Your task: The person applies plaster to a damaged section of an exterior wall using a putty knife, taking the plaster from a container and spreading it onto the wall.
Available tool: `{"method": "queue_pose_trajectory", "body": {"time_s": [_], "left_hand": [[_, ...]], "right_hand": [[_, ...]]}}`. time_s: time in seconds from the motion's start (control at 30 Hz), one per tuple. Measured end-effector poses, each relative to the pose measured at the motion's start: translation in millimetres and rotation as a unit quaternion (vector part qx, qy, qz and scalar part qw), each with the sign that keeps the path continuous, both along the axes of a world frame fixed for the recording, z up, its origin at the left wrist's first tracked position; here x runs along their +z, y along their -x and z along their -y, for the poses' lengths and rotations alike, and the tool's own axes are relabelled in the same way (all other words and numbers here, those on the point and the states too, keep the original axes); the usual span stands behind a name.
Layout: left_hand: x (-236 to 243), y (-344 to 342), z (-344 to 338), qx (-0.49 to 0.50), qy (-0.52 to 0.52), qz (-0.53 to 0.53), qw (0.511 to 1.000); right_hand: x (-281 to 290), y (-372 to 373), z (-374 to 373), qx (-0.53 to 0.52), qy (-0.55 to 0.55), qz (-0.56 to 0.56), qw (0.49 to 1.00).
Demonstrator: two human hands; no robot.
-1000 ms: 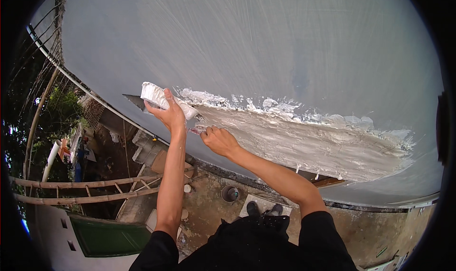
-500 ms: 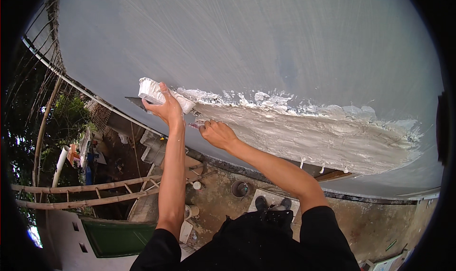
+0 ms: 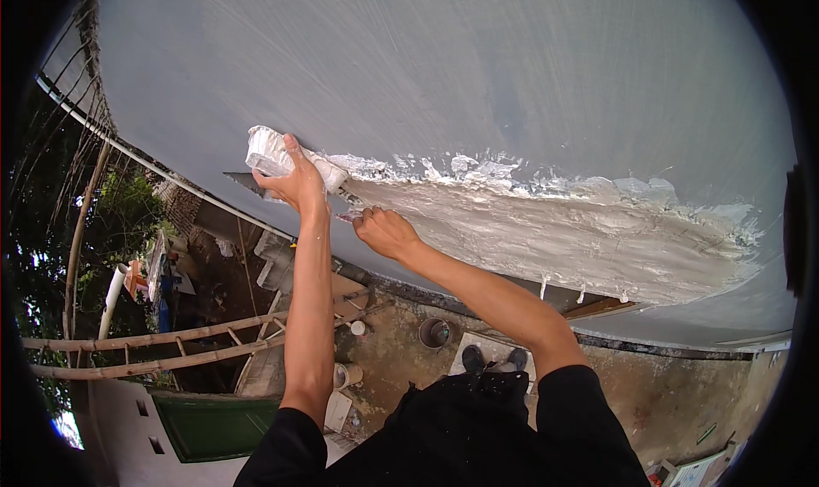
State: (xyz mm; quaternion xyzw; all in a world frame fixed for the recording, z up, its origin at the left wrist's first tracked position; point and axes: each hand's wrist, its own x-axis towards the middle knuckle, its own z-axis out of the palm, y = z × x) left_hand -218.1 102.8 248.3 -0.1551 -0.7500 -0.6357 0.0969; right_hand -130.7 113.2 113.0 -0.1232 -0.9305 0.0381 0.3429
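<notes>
My left hand [image 3: 300, 185] is closed around a white plastic tub [image 3: 270, 151] smeared with wet plaster, its thumb on the upper side. The tub tilts against the grey wall [image 3: 444, 69], at the left end of a thick rough band of plaster [image 3: 546, 231]. Just right of and below the tub, my right hand [image 3: 386, 231] is curled around a small hand tool [image 3: 345, 217] whose pinkish end shows. Its working end is mostly hidden near the tub. Beside my left fingers is a dark pointed shape [image 3: 244, 180], which I cannot identify.
A bamboo ladder [image 3: 162, 365] lies across the lower left. Below are a bucket [image 3: 435, 332], a white pail [image 3: 346, 375] and a small white pot [image 3: 357, 327] on the concrete ground. My shoes [image 3: 495, 361] stand on a pale board. Plaster drips hang from the band's lower edge.
The tub and my left hand have moved slightly up and left in the picture. My right hand has shifted a little left and up, and the view has shifted slightly.
</notes>
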Motion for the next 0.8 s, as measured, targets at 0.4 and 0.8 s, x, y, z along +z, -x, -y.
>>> {"method": "queue_pose_trajectory", "body": {"time_s": [0.4,0.8], "left_hand": [[6.5,-1.7,-0.4,-0.011,-0.006,0.024,1.0],[4.7,-2.1,-1.5,-0.009,-0.025,0.022,0.999]], "right_hand": [[3.4,1.5,-7.3,0.002,-0.007,-0.001,1.0],[-2.3,2.6,-10.0,-0.01,-0.037,-0.016,0.999]]}}
